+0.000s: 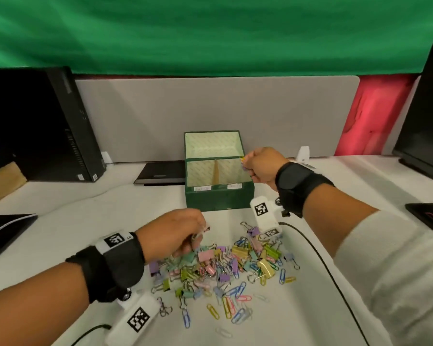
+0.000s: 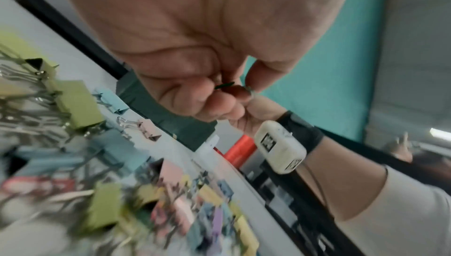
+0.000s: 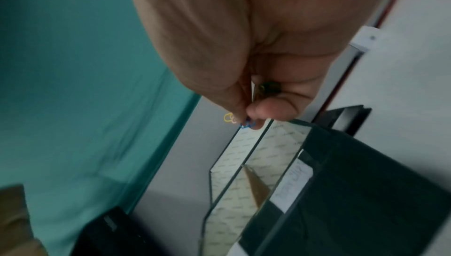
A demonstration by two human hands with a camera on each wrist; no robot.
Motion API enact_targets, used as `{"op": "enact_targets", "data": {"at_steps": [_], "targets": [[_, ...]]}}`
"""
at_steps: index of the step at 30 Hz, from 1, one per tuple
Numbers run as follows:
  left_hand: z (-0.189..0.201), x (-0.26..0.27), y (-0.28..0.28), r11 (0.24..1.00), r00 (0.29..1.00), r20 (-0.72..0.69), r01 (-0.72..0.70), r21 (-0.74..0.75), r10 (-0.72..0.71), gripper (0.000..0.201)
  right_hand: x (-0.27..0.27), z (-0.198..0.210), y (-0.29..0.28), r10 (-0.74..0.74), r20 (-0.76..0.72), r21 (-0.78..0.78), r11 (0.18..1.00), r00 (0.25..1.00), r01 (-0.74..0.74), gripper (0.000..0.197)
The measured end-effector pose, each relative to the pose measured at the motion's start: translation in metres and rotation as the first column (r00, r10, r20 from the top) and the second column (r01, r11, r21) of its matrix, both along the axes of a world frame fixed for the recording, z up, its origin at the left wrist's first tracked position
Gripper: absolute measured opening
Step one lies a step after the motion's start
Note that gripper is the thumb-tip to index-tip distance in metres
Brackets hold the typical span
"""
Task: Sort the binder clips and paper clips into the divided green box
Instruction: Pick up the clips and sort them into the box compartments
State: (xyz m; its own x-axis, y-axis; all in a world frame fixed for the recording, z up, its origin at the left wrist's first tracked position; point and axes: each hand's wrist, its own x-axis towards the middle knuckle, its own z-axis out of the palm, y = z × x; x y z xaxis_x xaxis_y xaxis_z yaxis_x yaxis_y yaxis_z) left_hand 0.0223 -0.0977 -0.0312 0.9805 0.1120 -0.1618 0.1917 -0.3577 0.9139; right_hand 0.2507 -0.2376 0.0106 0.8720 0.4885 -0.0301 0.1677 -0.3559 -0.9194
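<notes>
Box (image 1: 219, 198) sits far-centre on the table (image 1: 310, 283), lid up, divider (image 1: 216, 171) splitting it left/right, each side labelled on the near rim so either hand can drop in from above; both compartments look bare so far. Clip pile (image 1: 225, 265) lies just near of the box, binder and paper clips mixed. Right hand (image 1: 261, 168) hovers at the box's right rim, fingers pinching a few paper clips (image 3: 238, 121), likely for the right compartment; left hand (image 1: 171, 233) is curled over the pile's left edge, pinching something small, probably a binder clip.

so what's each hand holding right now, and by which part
Right hand: coloured paper clips, pinched, ends poking out. Left hand: something small, unclear what.
</notes>
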Motion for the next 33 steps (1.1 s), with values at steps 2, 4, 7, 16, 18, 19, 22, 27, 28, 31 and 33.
{"op": "enact_targets", "data": {"at_steps": [2,4,7,16,18,19,22,27,28,31,33], "targets": [[0.008,0.007,0.005,0.987,0.998,-0.005,-0.060,-0.149,0.060,0.018,0.013,0.001,0.013,0.020,0.143,-0.167,0.986,0.990,0.004,0.016],[0.014,0.014,0.009,0.964,0.994,-0.031,-0.109,-0.243,0.105,0.017,0.024,0.000,0.022,0.028,0.168,-0.209,0.978,0.985,0.008,0.019],[0.020,0.030,0.014,0.935,0.986,-0.027,-0.165,-0.314,0.164,0.015,0.036,-0.002,0.030,0.016,0.143,-0.206,0.979,0.990,0.014,0.017],[0.040,0.130,0.011,0.934,0.936,0.059,-0.339,-0.116,0.347,0.021,0.023,0.001,0.017,0.134,0.173,-0.119,0.986,0.976,-0.115,0.029],[0.043,0.151,0.006,0.940,0.934,0.134,-0.339,0.030,0.333,0.023,0.017,0.001,0.004,0.072,0.198,0.009,0.997,0.978,-0.075,0.029],[0.042,0.162,0.003,0.933,0.930,0.157,-0.349,0.092,0.332,0.024,0.013,0.000,-0.003,0.046,0.196,0.065,0.996,0.980,-0.060,0.030],[0.039,0.179,0.002,0.935,0.949,0.179,-0.294,0.196,0.261,0.018,0.001,-0.005,-0.031,0.012,0.214,0.116,0.993,0.977,-0.037,0.031],[0.039,0.176,0.007,0.776,0.997,0.076,-0.063,0.628,0.019,0.031,-0.021,-0.027,-0.086,0.297,0.232,-0.237,0.941,0.926,-0.243,0.031],[0.044,0.168,0.002,0.850,0.987,0.150,-0.132,0.510,0.064,0.027,-0.024,-0.033,-0.095,0.381,0.241,-0.360,0.889,0.893,-0.282,0.030],[0.042,0.137,-0.004,0.856,0.924,0.377,-0.247,0.454,0.066,0.024,-0.032,-0.052,-0.117,0.519,0.270,-0.647,0.722,0.811,-0.246,0.017],[0.033,0.101,-0.005,0.774,0.932,0.325,-0.086,0.627,-0.159,0.017,-0.036,-0.059,-0.127,0.544,0.262,-0.716,0.663,0.797,-0.217,0.012]]}}
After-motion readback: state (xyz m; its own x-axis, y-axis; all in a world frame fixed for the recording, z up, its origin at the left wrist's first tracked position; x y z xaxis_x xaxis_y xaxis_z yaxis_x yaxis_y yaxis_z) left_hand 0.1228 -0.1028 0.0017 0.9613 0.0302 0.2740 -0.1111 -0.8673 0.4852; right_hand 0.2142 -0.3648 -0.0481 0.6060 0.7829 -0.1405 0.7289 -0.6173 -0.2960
